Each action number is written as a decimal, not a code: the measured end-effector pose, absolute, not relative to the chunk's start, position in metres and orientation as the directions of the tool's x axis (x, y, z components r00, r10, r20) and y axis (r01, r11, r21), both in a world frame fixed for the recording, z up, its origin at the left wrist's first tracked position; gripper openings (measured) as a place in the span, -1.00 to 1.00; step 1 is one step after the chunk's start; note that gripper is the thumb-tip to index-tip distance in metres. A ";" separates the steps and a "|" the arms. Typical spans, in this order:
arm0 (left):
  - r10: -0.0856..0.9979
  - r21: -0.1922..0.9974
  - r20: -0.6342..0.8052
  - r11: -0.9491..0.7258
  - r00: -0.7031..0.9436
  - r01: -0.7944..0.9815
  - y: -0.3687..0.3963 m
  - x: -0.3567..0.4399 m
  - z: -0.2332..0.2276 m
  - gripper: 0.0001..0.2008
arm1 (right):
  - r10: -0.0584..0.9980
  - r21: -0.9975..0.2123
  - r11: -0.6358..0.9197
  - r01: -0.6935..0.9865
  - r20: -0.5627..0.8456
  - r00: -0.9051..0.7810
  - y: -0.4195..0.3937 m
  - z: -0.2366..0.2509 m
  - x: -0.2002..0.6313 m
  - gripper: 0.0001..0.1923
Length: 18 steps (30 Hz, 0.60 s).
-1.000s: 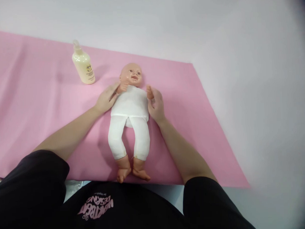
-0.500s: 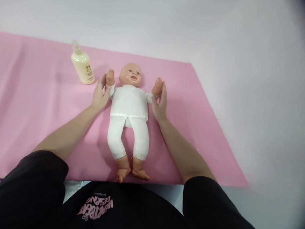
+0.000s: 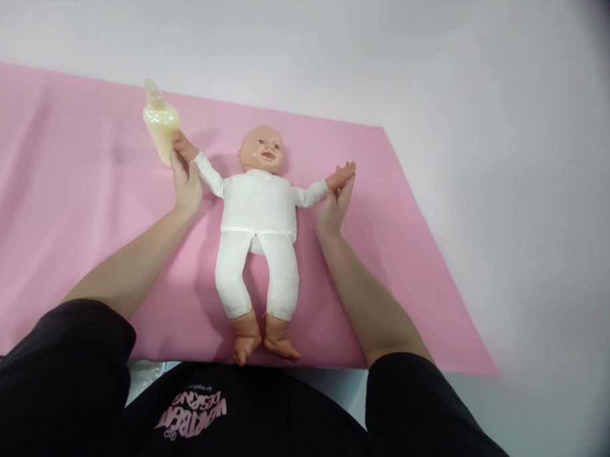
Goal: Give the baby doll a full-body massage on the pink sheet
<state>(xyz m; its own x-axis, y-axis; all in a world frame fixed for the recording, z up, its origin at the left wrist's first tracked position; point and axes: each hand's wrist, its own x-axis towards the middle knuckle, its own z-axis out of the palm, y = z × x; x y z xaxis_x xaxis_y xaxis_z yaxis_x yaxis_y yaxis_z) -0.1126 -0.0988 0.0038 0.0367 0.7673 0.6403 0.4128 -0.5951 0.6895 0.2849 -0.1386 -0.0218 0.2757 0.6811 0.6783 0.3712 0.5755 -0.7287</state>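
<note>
A white tabletop [image 3: 481, 116] carries a pink mat [image 3: 59, 217], cut off at the left edge of the view; its near edge is hidden behind the person's black shirt [image 3: 242, 424], which bears pink lettering seen upside down and hard to read, perhaps "DESIGNS" in the lower word. A doll [image 3: 258, 217] in a white top and leggings lies face up in the middle of the mat, head away from the person, bare feet near the shirt, both arms stretched out to the sides. The left hand [image 3: 186, 182] has its grip closed about the doll's wrist on that side, the small hand showing above the fingers and just in front of a bottle [image 3: 160, 123]; the right hand [image 3: 334, 204] lies open and flat under the doll's other hand, fingers extended, holding nothing. The bottle, pale yellow with a clear pump top, stands upright on the mat; its label is hidden behind the hands, so no writing can be read.
</note>
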 end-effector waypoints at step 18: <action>0.620 0.409 0.560 -0.784 0.550 0.467 -0.148 -0.065 0.038 -0.40 | 0.642 -0.402 0.721 0.564 0.694 -0.326 -0.182 0.014 0.237 -0.42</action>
<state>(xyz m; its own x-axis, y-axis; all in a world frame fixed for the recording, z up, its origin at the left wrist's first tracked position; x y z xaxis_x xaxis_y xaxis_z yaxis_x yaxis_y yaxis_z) -0.0646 -0.1476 0.0381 0.5496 0.6196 0.5604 0.4673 -0.7840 0.4086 0.2366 -0.1821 0.0143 -0.3264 0.6417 0.6940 0.5643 0.7214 -0.4016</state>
